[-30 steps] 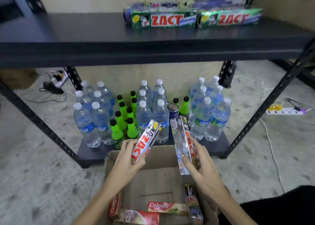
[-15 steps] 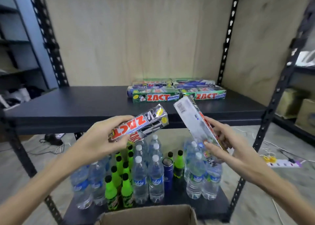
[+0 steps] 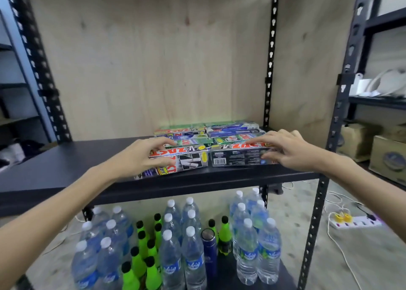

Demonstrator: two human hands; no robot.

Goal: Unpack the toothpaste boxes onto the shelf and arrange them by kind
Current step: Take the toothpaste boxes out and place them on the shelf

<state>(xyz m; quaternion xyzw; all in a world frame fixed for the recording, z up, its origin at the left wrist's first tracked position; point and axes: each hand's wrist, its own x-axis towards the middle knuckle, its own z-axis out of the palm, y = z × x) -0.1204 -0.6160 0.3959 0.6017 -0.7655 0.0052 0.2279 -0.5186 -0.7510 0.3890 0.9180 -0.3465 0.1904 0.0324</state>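
We see two silver-and-black Zact toothpaste boxes lying end to end near the front edge of the dark shelf (image 3: 66,169), just ahead of the toothpaste boxes already there. The left box (image 3: 184,158) lies on its long side with the red lettering upside down to us, and there seems to be a second box (image 3: 151,172) partly under it, jutting toward the shelf edge. Our left hand (image 3: 142,158) grips this left box, thumb on its front face and fingers curled over the top. The right box (image 3: 237,157) shows its barcode panel to us; our right hand (image 3: 290,151) holds its right end, fingers arched over the top and thumb against the front.

Right behind them sits the stack of green and blue boxes (image 3: 208,132), laid flat in rows against the plywood back panel (image 3: 153,59).

Below, on the bottom shelf, stand clear water bottles (image 3: 191,256) with white caps in clusters, bright green bottles (image 3: 140,261) with black caps, and a dark blue flask (image 3: 208,252) between them. On the floor to the right lies a white power strip (image 3: 356,221) with its cords. Further right, cardboard cartons (image 3: 386,158) sit on a neighbouring rack.
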